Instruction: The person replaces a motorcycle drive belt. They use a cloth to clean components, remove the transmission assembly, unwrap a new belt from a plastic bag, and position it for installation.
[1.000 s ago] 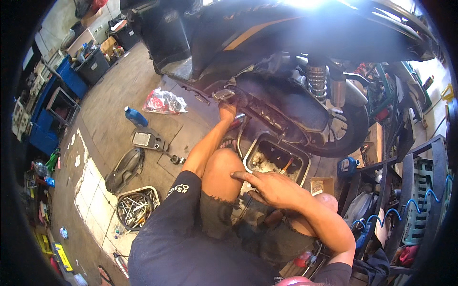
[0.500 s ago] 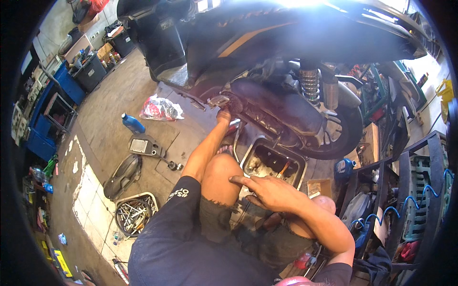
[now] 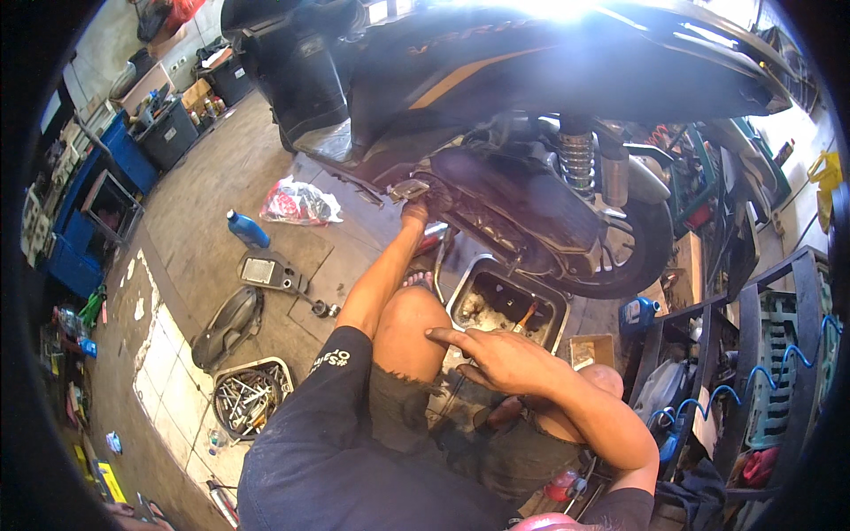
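Observation:
My left arm stretches forward to a black scooter (image 3: pixel 518 203). There my left hand (image 3: pixel 414 212) is against the front of the engine case, just below a metal footrest (image 3: pixel 408 188). Its fingers are hidden by the parts, so what they hold does not show. My right hand (image 3: pixel 500 356) hovers by or rests at my bent left knee, index finger stretched out and thumb apart, with nothing seen in it. Beyond it lies a metal basin (image 3: pixel 556 311) with murky contents and a brush (image 3: pixel 527 316) leaning inside.
On the floor to the left are a blue bottle (image 3: pixel 247 229), a plastic bag (image 3: pixel 301 203), a removed grey and black part (image 3: pixel 273 271), a black cover (image 3: pixel 228 327) and a tray of bolts (image 3: pixel 285 372). A black rack (image 3: pixel 750 341) and a blue oil jug (image 3: pixel 637 313) stand right.

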Demonstrator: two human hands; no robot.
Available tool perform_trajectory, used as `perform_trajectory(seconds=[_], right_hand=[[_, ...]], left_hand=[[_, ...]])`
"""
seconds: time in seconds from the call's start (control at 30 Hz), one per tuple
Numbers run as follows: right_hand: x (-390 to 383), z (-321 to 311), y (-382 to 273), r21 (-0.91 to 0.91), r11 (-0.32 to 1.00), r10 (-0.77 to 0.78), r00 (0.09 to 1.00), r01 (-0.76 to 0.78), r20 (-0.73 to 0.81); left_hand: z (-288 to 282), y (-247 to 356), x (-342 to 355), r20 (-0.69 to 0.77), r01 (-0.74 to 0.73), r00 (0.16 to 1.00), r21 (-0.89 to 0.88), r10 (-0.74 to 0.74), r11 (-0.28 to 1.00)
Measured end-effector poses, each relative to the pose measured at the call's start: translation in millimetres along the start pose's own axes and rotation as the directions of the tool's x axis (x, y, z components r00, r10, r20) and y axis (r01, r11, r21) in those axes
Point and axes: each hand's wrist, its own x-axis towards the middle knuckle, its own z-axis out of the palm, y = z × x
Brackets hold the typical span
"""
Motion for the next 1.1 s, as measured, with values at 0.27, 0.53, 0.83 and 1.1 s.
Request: perform_trajectory(seconds=[0.27, 0.53, 0.83, 1.1], right_hand=[[3, 2, -4, -0.016, 1.0, -0.017, 1.0, 0.017, 0.004], [1, -1, -2, -0.017, 0.999, 0.028, 1.0, -0.028, 0.011], [-1, 2, 1, -0.008, 1.0, 0.024, 1.0, -0.024, -0.011], [1, 5, 4, -0.039, 0.999, -0.023, 0.999, 0.021, -0.048]], left_hand=[[-8, -16, 3, -0.107, -0.062, 0.991, 0.137, 0.077, 0.989], [7, -14, 3, 0.143, -0.111, 0.988, 0.386, 0.059, 0.916], [14, -12, 8, 0.07, -0.088, 0.994, 0.023, 0.086, 0.996], [3, -2, 7, 0.116, -0.073, 0.99, -0.06, 0.079, 0.996]])
